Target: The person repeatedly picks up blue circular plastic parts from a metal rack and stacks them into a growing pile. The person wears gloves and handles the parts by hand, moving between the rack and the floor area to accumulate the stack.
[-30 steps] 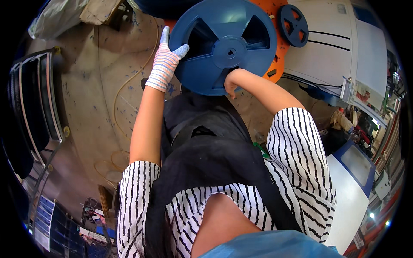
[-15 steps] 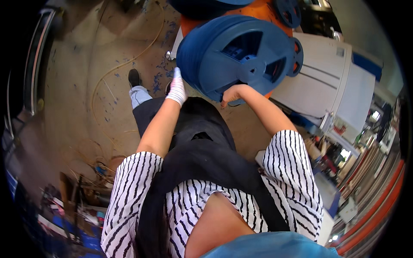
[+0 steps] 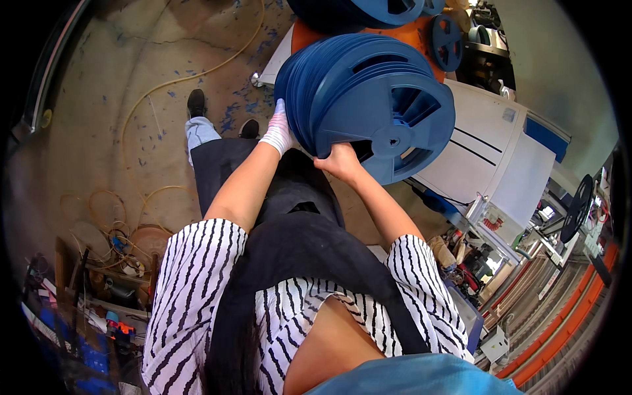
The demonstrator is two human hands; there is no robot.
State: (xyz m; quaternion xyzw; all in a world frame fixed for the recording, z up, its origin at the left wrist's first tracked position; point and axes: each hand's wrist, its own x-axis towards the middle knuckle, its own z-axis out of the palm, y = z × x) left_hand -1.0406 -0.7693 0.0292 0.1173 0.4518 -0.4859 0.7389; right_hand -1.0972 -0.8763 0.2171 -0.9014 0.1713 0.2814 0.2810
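A thick stack of blue plastic reels (image 3: 299,85) stands tilted in front of me. The frontmost reel (image 3: 368,148) sits lower than the others, with cut-out windows and a small hub hole. Bare, my right hand (image 3: 341,162) grips that reel at its lower left edge, with fingers hooked into a window and thumb outside. In a thin pale striped glove, my left hand (image 3: 279,130) lies stretched out against the left side of the stack; part of its fingers is hidden by the reels.
An orange surface (image 3: 303,36) lies behind the stack, with more blue reels (image 3: 388,12) and a smaller reel (image 3: 446,43) on it. A white machine cabinet (image 3: 484,128) stands to the right. A yellow hose (image 3: 191,78) and blue scraps lie on the floor at left.
The front reel has shifted down and away from the stack, fanning the reels apart. My right hand has moved left and lower with it; my left hand now rests against the stack's side.
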